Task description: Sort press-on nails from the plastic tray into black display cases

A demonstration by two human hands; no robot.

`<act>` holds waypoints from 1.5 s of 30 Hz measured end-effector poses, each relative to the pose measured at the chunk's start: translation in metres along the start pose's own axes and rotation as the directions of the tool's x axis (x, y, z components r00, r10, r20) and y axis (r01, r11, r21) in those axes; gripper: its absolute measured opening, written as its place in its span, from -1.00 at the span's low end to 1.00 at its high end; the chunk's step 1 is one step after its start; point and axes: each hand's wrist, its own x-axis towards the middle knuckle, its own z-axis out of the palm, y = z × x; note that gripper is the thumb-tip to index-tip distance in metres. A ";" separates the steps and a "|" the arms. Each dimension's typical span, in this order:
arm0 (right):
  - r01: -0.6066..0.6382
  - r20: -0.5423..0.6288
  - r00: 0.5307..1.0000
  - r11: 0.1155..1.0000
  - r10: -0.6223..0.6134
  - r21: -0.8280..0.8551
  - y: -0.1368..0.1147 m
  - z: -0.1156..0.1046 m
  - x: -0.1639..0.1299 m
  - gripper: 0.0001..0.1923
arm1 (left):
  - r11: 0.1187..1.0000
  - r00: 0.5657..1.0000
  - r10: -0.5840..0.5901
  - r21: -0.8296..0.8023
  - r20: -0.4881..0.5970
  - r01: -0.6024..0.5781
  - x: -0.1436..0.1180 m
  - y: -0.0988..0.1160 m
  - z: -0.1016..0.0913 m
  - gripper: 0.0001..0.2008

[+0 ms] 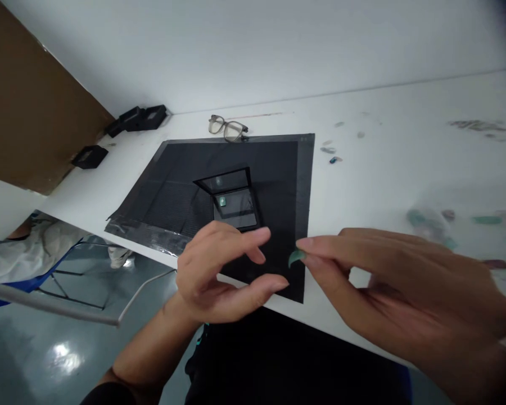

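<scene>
Between the thumb and forefinger of my right hand (388,287) is a small curved green piece, pointed like a leaf or crescent (296,257). My left hand (223,273) hovers above the near part of the black mat (278,185), thumb and fingers apart, holding nothing. Just beyond it lies a black hinged case (236,208) with its lid raised. Inside the case, at its left, sits a small green square piece with a pale mark (222,201). My left fingers hide the case's near edge.
Eyeglasses (228,128) lie at the mat's far edge. Black boxes (139,118) stand at the back left, another black box (90,157) nearer. Small stones (329,150) and blurred green pieces (430,222) lie to the right on the white table (362,185). A chair (59,281) stands at left.
</scene>
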 end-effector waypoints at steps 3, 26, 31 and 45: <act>0.125 -0.002 0.992 0.992 -0.125 0.033 0.005 0.005 -0.003 -0.87 | 0.999 0.999 0.038 -0.004 -0.007 -0.038 0.001 0.009 0.006 -0.72; -0.145 0.251 0.967 0.885 0.034 0.442 -0.003 -0.005 0.000 -0.75 | 0.918 0.976 0.140 0.347 0.164 -0.190 -0.014 0.011 -0.020 -0.80; -0.178 0.262 0.962 0.907 0.079 0.382 -0.004 -0.008 -0.001 -0.77 | 0.908 0.969 0.218 0.339 0.119 -0.246 -0.012 0.007 -0.017 -0.82; -0.158 0.132 0.983 0.950 0.126 0.268 -0.001 -0.012 -0.007 -0.81 | 0.850 0.881 -0.289 0.524 0.375 0.056 -0.021 -0.050 -0.045 -0.74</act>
